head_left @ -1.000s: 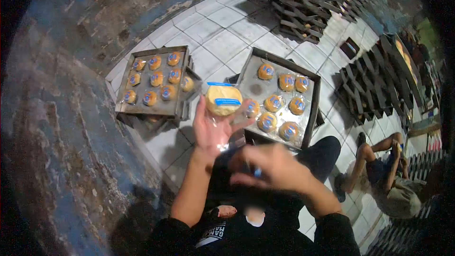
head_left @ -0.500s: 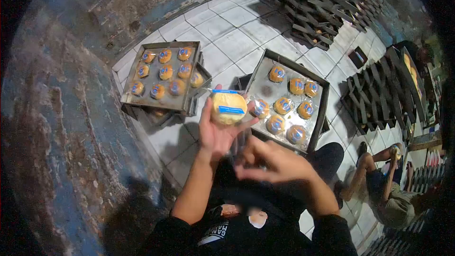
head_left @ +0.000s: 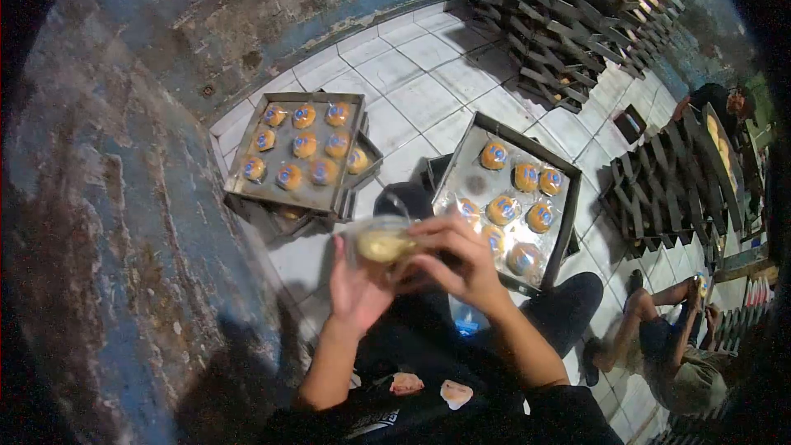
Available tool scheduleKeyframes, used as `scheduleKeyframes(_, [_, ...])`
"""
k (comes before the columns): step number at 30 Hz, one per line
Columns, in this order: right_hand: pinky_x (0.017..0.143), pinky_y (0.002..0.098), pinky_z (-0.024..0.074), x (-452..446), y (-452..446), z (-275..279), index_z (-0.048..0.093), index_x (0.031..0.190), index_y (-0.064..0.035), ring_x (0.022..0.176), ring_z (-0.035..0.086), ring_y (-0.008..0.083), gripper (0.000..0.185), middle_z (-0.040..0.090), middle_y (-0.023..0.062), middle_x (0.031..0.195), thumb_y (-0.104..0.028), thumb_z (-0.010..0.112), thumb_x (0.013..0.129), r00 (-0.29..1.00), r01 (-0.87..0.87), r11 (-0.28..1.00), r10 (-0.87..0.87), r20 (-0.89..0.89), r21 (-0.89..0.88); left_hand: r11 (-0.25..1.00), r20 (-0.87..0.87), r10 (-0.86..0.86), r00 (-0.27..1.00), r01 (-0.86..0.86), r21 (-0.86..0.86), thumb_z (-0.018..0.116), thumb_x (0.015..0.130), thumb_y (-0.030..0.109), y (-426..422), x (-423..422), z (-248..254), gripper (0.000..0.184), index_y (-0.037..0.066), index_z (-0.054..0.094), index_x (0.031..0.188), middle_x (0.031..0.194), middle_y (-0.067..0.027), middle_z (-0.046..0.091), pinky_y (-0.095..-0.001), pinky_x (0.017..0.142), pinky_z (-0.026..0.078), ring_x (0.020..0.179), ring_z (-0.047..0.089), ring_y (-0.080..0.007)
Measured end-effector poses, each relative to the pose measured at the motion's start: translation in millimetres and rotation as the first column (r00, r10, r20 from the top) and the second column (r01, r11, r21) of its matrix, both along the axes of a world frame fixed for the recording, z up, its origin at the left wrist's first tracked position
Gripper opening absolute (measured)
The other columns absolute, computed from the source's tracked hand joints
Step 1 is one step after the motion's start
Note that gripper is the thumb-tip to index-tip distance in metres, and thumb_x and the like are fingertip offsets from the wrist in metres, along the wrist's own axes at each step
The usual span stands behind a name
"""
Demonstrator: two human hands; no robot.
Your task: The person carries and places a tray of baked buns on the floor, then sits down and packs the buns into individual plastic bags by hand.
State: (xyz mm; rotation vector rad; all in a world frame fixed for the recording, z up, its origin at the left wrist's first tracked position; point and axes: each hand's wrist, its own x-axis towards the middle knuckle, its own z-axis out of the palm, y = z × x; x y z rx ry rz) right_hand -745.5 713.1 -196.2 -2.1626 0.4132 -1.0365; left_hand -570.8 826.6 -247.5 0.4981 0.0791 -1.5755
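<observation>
A pale yellow bun (head_left: 381, 245) in clear plastic is in front of me, smeared by motion. My left hand (head_left: 360, 297) supports it from below and the left, its thumb upright beside it and its other fingers partly hidden. From the right, my right hand (head_left: 457, 259) pinches the bun's wrapped edge with bent fingers. Clear plastic with blue print (head_left: 466, 325) lies near my lap below. Just beyond my right hand, a metal tray (head_left: 568, 231) holds several bagged buns (head_left: 503, 210) with blue print.
To the left, another metal tray (head_left: 239, 187) of bagged buns rests on stacked trays. Tall stacks of dark trays (head_left: 544, 41) stand at the back, with more (head_left: 659, 185) at right. A seated person (head_left: 680, 354) works at lower right. A peeling wall (head_left: 124, 222) runs along the left.
The bun has moved down and tilted, so its blue label no longer faces me. My right hand has come up from my lap to the bun. The view has shifted slightly.
</observation>
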Motion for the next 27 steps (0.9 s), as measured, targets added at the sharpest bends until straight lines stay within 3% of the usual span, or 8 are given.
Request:
scheduleKeyframes(2, [0.091, 0.0390, 0.0553, -2.3, 4.1, -24.5, 0.074, 0.109, -0.0053, 0.103, 0.072, 0.0284, 0.017, 0.075, 0.0129, 0.109, -0.008, 0.077, 0.093, 0.991, -0.027, 0.947, -0.016, 0.131, 0.320, 0.998, 0.124, -0.051, 0.991, 0.053, -0.017, 0.049, 0.108, 0.058, 18.1, 16.5, -38.9, 0.067, 0.008, 0.050, 0.152, 0.144, -0.0138, 0.060, -0.0396, 0.117, 0.041, 0.131, 0.057, -0.0266])
scheduleKeyframes(3, [0.086, 0.0358, 0.0571, -2.3, 5.7, -37.7, 0.073, 0.104, -0.0014, 0.096, 0.076, 0.0264, 0.011, 0.078, 0.0140, 0.103, -0.007, 0.075, 0.096, 0.995, 0.031, 0.922, -0.065, 0.076, 0.386, 0.991, 0.629, 0.053, 0.775, -0.120, 0.064, 0.055, 0.108, 0.045, 23.9, 15.9, -49.4, 0.057, 0.006, 0.051, 0.150, 0.142, -0.0127, 0.061, -0.0388, 0.116, 0.041, 0.131, 0.057, -0.0248])
scheduleKeyframes(4, [0.086, 0.0358, 0.0571, -3.8, 5.6, -55.6, 0.073, 0.104, -0.0014, 0.096, 0.076, 0.0264, 0.011, 0.078, 0.0140, 0.103, -0.007, 0.075, 0.096, 0.995, 0.033, 0.918, -0.066, 0.071, 0.396, 0.951, 0.947, 0.060, 0.316, -0.306, 0.041, 0.060, 0.109, 0.032, 28.4, 15.1, -54.7, 0.049, 0.004, 0.052, 0.148, 0.140, -0.0115, 0.062, -0.0380, 0.115, 0.041, 0.130, 0.057, -0.0230])
scheduleKeyframes(5, [0.085, 0.0345, 0.0573, -5.7, 3.1, -74.3, 0.072, 0.105, -0.0001, 0.093, 0.076, 0.0242, 0.012, 0.078, 0.0138, 0.102, -0.008, 0.075, 0.096, 0.997, 0.078, 0.892, -0.073, -0.029, 0.445, 0.965, 0.935, 0.064, 0.349, -0.260, 0.031, 0.066, 0.104, 0.011, 31.0, 20.5, -58.5, 0.040, 0.001, 0.056, 0.141, 0.134, -0.0102, 0.065, -0.0355, 0.111, 0.044, 0.126, 0.059, -0.0203])
scheduleKeyframes(8, [0.081, 0.0313, 0.0568, -7.2, 2.9, -93.0, 0.071, 0.108, 0.0017, 0.088, 0.074, 0.0166, 0.017, 0.078, 0.0117, 0.097, -0.011, 0.075, 0.098, 0.987, 0.148, 0.788, -0.084, -0.134, 0.598, 0.991, 0.892, 0.095, 0.442, -0.125, -0.043, 0.065, 0.103, 0.009, 29.0, 15.6, -60.9, 0.035, 0.000, 0.058, 0.136, 0.127, -0.0084, 0.068, -0.0323, 0.107, 0.047, 0.121, 0.062, -0.0173])
scheduleKeyframes(18, [0.073, 0.0292, 0.0561, -14.7, -8.8, -76.2, 0.076, 0.105, 0.0014, 0.082, 0.071, 0.0118, 0.019, 0.078, 0.0084, 0.094, -0.016, 0.077, 0.098, 0.993, 0.085, 0.819, -0.025, -0.112, 0.568, 0.993, 0.990, 0.020, 0.138, -0.120, -0.003, 0.077, 0.094, 0.007, 2.2, 29.3, -58.1, 0.010, 0.002, 0.070, 0.099, 0.095, 0.0008, 0.066, -0.0267, 0.079, 0.048, 0.087, 0.061, -0.0105])
scheduleKeyframes(21, [0.054, 0.0249, 0.0485, -36.2, -6.6, -60.0, 0.078, 0.102, 0.0026, 0.064, 0.063, 0.0064, 0.020, 0.077, 0.0060, 0.086, -0.016, 0.080, 0.095, 0.995, 0.100, 0.492, -0.043, -0.091, 0.865, 0.989, 0.948, -0.053, 0.314, -0.111, 0.093, 0.076, 0.097, 0.012, 16.7, 28.8, -43.6, 0.015, 0.002, 0.065, 0.093, 0.089, 0.0021, 0.060, -0.0243, 0.077, 0.044, 0.082, 0.053, -0.0079])
scheduleKeyframes(27, [0.069, 0.0290, 0.0530, -46.8, 2.0, -103.7, 0.081, 0.097, 0.0006, 0.073, 0.067, 0.0115, 0.018, 0.079, 0.0068, 0.088, -0.017, 0.083, 0.092, 0.986, 0.163, 0.674, -0.091, -0.139, 0.720, 0.993, 0.952, -0.089, 0.294, -0.053, 0.109, 0.071, 0.102, 0.017, 29.4, 34.4, -71.7, 0.018, 0.003, 0.063, 0.095, 0.083, 0.0031, 0.059, -0.0258, 0.076, 0.045, 0.082, 0.053, -0.0077])
